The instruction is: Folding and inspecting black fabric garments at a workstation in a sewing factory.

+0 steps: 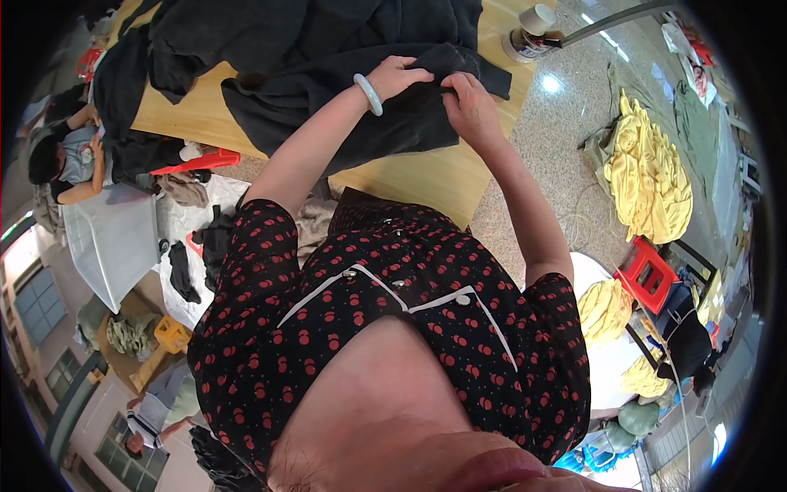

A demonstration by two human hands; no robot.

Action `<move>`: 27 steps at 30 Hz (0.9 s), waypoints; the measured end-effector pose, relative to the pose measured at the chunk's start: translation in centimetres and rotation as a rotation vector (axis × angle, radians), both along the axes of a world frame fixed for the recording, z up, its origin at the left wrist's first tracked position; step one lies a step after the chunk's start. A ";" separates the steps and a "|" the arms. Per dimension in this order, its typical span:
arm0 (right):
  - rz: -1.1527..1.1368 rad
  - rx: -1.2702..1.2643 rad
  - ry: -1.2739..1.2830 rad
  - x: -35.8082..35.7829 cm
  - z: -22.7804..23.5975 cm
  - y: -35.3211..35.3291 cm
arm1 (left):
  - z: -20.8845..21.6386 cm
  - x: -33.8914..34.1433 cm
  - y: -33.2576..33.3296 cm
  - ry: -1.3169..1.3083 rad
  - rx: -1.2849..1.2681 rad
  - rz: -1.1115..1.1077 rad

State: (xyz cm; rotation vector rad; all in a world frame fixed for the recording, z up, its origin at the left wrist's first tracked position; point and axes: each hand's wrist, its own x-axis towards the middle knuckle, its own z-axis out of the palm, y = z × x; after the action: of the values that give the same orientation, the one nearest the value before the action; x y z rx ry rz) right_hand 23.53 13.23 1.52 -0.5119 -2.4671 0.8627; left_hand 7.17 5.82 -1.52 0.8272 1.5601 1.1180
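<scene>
A black garment (361, 131) of soft cloth is spread over the near part of the wooden table, its lower edge close to the front. My left hand (399, 78), with a pale bangle (369, 94) on the wrist, pinches the cloth near its upper right part. Just to the right, my right hand (474, 107) has its fingers curled and closed on the same garment. A small gap of cloth lies between the two hands. The fingertips are partly hidden, so I cannot make out any small thing between them.
More black clothes (238, 33) are heaped on the far side of the wooden table (426, 180). A container with a white roll (538, 20) stands at its right corner. Yellow cloth (648, 172) is piled on the right, by a red stool (648, 275). A co-worker (78, 156) sits at the left.
</scene>
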 end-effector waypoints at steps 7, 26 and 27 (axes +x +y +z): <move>0.010 -0.101 -0.009 -0.3 -0.2 -0.2 | 0.8 0.4 0.1 0.085 0.019 -0.021; 0.071 0.200 -0.166 -0.2 -1.0 0.4 | 1.4 0.1 0.4 0.660 -0.103 -0.290; 0.068 0.200 -0.167 -0.2 -1.0 0.5 | 2.2 0.2 0.4 0.659 -0.103 -0.292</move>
State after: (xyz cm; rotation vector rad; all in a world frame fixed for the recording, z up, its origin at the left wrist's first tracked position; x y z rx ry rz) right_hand 23.34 13.68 0.52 -0.4468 -2.7008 0.6112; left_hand 7.37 6.23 0.68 1.3924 1.9210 0.5657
